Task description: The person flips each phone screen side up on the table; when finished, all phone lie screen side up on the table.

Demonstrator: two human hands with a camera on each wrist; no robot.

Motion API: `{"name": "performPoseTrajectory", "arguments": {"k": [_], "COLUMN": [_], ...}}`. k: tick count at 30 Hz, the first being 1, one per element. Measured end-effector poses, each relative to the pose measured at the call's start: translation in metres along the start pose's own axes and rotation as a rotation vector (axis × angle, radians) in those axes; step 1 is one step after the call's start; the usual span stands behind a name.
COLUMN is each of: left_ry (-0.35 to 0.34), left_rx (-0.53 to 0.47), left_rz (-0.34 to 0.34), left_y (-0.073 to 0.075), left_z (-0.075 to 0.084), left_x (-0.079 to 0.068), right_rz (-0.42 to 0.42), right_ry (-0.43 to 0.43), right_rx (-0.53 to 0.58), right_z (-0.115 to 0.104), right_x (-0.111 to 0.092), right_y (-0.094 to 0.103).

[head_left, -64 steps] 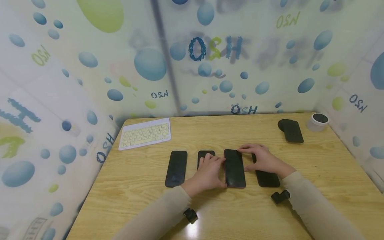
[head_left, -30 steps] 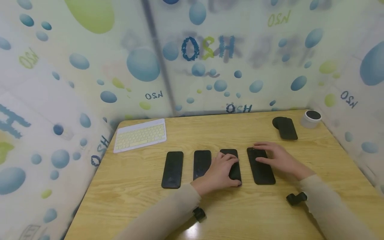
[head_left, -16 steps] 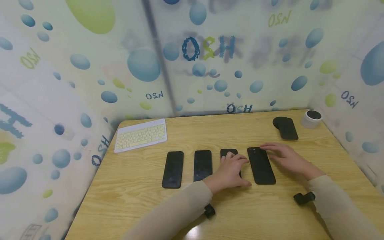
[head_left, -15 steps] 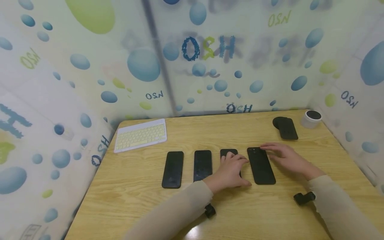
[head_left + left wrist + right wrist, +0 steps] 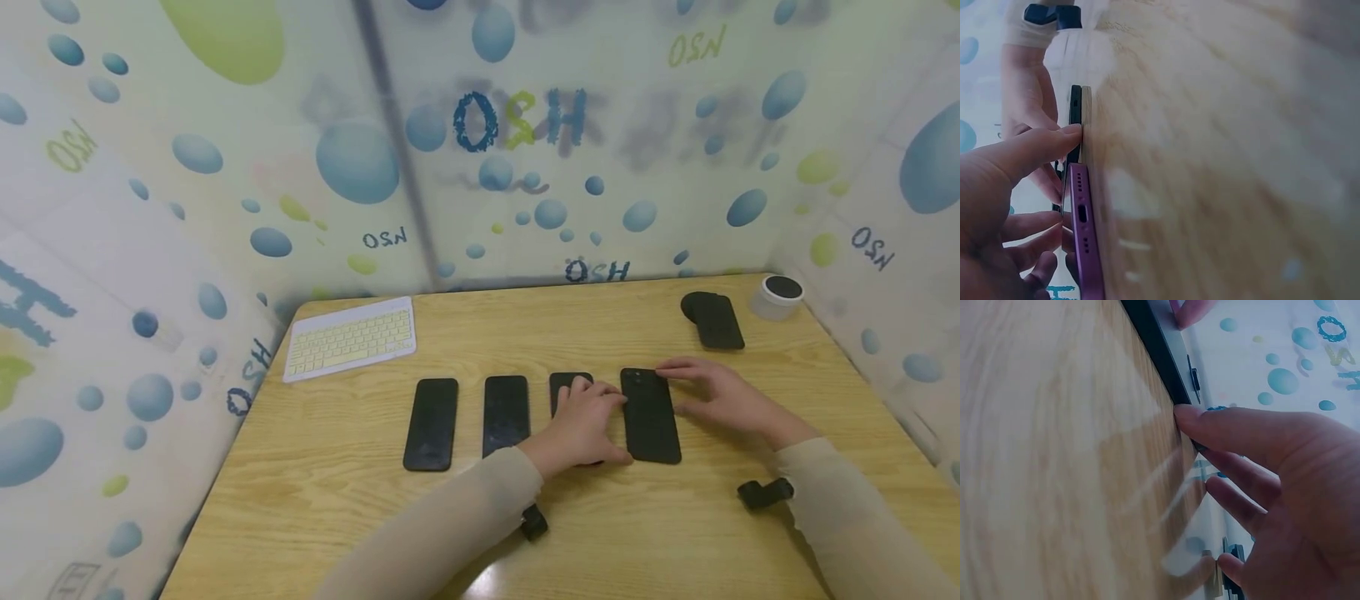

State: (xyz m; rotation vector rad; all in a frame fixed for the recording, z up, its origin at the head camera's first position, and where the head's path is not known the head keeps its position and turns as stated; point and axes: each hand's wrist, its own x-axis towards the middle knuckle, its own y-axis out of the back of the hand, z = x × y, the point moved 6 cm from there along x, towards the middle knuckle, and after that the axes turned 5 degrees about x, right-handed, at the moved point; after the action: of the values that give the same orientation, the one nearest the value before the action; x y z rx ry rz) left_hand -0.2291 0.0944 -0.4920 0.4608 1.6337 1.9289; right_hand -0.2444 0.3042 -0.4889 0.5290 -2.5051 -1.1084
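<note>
In the head view, a row of phones lies flat on the table. The rightmost phone (image 5: 651, 417) is back up, its camera at the top left corner, between both hands. My left hand (image 5: 585, 421) reaches over the third phone (image 5: 564, 382), hiding much of it, with fingertips and thumb at the rightmost phone's left edge. My right hand (image 5: 723, 400) touches that phone's right side. In the left wrist view, the thumb meets the dark phone beyond the purple-edged phone (image 5: 1088, 231). The right wrist view shows the thumb against the dark edge. Neither hand wraps around a phone.
To the left lie two more dark phones, an outer phone (image 5: 431, 425) and an inner phone (image 5: 506, 412). A white keyboard (image 5: 351, 337) is at the back left. Toward the back right are a flat black object (image 5: 718, 321) and a white round container (image 5: 777, 300) with a dark top.
My left hand has moved right from the third phone to the rightmost one. The right hand has shifted from that phone's top face to its right edge. The phone now lies straighter.
</note>
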Motion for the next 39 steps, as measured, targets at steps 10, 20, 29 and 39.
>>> {"name": "performPoseTrajectory", "arguments": {"k": [10, 20, 29, 39], "left_ry": [0.019, 0.005, 0.002, -0.011], "left_rx": [0.008, 0.027, 0.035, -0.008], "left_rz": [0.015, 0.002, -0.001, 0.008], "left_y": [0.002, 0.002, 0.001, 0.002], "left_z": [-0.001, 0.002, 0.001, 0.001], "left_x": [0.000, -0.001, -0.001, -0.004], "right_rz": [0.005, 0.002, 0.019, 0.056], "right_ry": [-0.072, -0.198, -0.206, -0.157], "right_rx": [0.029, 0.055, 0.070, 0.061], "right_z": [0.000, 0.007, 0.003, -0.009], "right_x": [-0.001, -0.004, -0.002, -0.003], "right_y": [0.002, 0.000, 0.003, 0.012]}}
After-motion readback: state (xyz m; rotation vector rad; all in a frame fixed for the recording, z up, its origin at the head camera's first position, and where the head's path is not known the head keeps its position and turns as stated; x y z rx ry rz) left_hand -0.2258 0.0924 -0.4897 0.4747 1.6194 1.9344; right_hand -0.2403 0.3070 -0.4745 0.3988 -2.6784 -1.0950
